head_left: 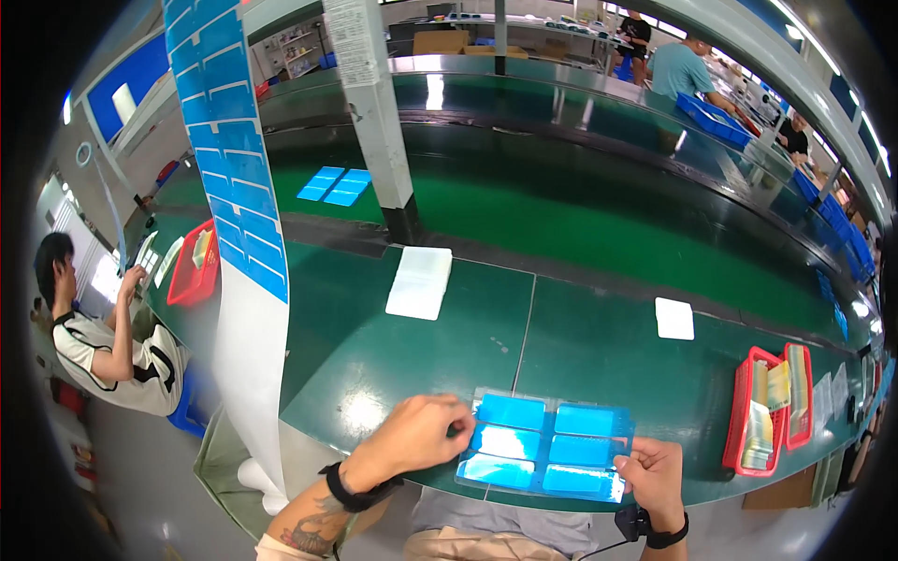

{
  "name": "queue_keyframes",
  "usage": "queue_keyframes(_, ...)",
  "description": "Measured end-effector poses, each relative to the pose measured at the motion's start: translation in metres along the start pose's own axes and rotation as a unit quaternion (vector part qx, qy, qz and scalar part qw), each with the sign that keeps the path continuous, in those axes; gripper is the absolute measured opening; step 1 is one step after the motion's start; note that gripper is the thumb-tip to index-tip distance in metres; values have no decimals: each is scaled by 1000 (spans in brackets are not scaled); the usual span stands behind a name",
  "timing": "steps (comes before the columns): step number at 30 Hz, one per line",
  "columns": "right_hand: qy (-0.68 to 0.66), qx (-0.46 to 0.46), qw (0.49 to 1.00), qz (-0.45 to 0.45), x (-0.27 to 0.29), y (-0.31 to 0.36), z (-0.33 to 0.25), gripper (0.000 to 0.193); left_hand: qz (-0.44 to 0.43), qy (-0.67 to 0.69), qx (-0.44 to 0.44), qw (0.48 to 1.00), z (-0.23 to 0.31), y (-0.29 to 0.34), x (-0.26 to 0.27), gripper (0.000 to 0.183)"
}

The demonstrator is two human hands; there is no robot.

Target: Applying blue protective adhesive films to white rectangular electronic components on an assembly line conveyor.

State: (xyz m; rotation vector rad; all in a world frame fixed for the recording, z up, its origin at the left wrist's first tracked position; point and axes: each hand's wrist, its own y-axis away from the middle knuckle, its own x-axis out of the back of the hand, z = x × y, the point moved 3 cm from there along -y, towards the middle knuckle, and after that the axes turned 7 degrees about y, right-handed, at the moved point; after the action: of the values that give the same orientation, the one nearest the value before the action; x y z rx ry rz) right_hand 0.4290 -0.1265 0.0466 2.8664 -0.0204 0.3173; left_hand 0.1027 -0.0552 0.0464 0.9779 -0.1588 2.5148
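Note:
In front of me lies a clear sheet (545,447) bearing several bright blue rectangular film pieces in two columns, near the bench's front edge. My right hand (655,477) pinches its right edge between thumb and fingers. At the sheet's left edge, my left hand (426,435) is closed with the fingertips curled together; whatever is between them is hidden. To the left hangs a long strip (234,150) with the same kind of blue pieces, its lower part plain white and curling at the bottom.
On the green bench (468,351) are a white sheet stack (421,283) and a smaller white stack (674,319). Red baskets (739,421) with cards stand right; another red basket (194,266) stands left. Beyond a post (372,122), blue sheets (335,186) lie on the belt. A person (112,346) works at left.

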Motion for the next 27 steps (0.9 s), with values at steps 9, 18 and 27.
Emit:
queue_keyframes(9,23,6,1000,-13,9,3,1,26,-54,-25,-20,998,10,39,-28,10)
queue_keyframes(18,72,-50,996,-31,9,-6,-1,28,41,-58,-33,997,8,49,-27,6)
queue_keyframes(27,350,63,932,70,21,-20,-12,20,99,-69,-24,992,15,53,-37,5)
